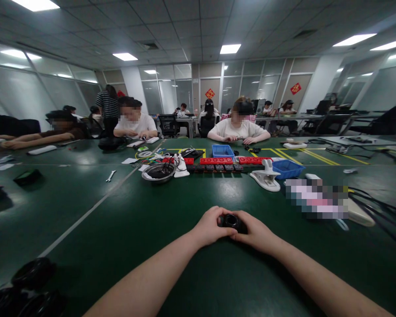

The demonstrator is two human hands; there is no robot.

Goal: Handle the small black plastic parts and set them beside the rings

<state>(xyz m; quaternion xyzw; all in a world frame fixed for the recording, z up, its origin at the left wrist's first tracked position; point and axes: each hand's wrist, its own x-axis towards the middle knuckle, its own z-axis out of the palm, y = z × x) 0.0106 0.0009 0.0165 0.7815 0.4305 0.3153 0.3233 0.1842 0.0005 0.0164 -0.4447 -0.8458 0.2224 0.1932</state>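
Black round part (231,221) in both hands, on green table (125,229), open-plan workroom.

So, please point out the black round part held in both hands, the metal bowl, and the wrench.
black round part (231,220): head view, top rim.
metal bowl (147,177): head view, left rim.
wrench (110,176): head view, shaft.

green table (86,229) | glass partition walls (171,90) | ceiling light panels (230,48)
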